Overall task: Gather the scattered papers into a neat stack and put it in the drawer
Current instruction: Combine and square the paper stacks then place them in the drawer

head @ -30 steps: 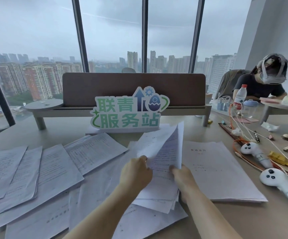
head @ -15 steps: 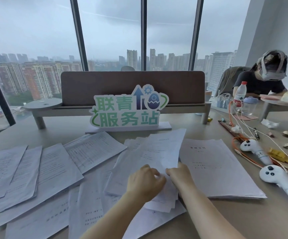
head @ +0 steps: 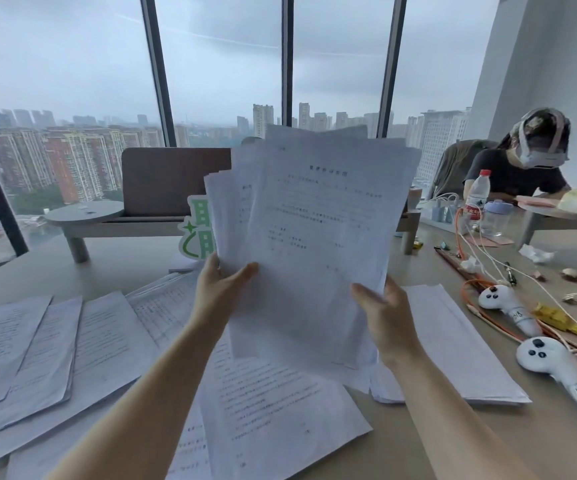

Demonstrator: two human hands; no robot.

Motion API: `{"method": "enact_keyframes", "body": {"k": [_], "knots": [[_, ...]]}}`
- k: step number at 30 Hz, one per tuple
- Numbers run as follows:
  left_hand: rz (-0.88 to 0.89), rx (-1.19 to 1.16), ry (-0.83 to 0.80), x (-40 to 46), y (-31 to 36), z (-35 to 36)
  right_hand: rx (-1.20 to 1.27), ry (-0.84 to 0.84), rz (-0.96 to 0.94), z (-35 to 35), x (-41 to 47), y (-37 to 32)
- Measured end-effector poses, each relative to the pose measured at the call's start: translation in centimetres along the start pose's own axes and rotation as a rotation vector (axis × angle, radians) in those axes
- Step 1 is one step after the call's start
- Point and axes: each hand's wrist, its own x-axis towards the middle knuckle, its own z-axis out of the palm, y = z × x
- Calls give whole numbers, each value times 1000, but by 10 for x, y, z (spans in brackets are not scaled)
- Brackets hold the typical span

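I hold a loose bundle of printed papers (head: 314,237) upright above the desk, its sheets fanned and uneven. My left hand (head: 218,289) grips the bundle's left edge, thumb on the front. My right hand (head: 384,313) holds the right edge, thumb in front. More papers lie scattered on the desk: several sheets at the left (head: 38,351), some under my arms (head: 273,410), and a pile at the right (head: 453,348). No drawer is in view.
A green and white sign (head: 195,233) stands behind the bundle before a brown desk divider (head: 173,181). Two white controllers (head: 557,372) and tangled cables (head: 481,285) lie at the right. A person sits at the far right with a water bottle (head: 475,199).
Both hands have lifted the gathered sheets off the desk and raised them upright in front of the sign; before, the hands were low, pulling the sheets together on the desktop.
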Motion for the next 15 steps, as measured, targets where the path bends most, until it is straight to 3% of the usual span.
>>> {"method": "enact_keyframes", "body": {"k": [5, 11, 15], "knots": [[187, -93, -5, -15, 11, 2, 68, -25, -79, 12, -3, -11], [21, 88, -92, -55, -56, -11, -117, -54, 32, 19, -34, 49], [-56, 179, -59, -60, -68, -5, -225, 1, 36, 17, -33, 62]]}}
